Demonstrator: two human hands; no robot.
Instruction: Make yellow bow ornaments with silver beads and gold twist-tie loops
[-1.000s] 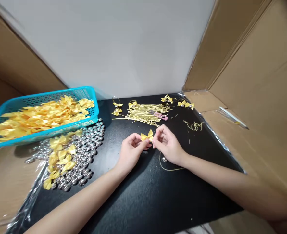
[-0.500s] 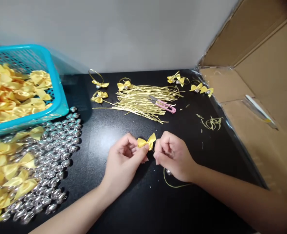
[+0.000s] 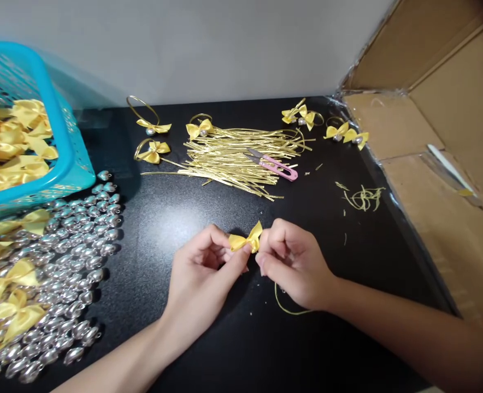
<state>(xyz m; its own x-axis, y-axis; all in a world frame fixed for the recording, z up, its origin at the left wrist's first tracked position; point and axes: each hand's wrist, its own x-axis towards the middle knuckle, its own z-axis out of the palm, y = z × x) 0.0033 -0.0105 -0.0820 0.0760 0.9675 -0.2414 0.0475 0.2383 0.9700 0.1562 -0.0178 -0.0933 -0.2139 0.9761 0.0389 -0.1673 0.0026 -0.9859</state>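
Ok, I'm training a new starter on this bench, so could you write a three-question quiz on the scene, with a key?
1. True or false: the pink-handled snips lie on the gold strips.
2. Which hand's thumb is on the yellow bow?
3. Fill in: the beads spread beside the blue basket are ____ in colour.

Key: 1. True. 2. The left hand. 3. Silver.

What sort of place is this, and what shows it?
Probably a small craft workstation: a turquoise plastic basket of yellow ribbon bows, loose silver beads and pink-handled thread snips.
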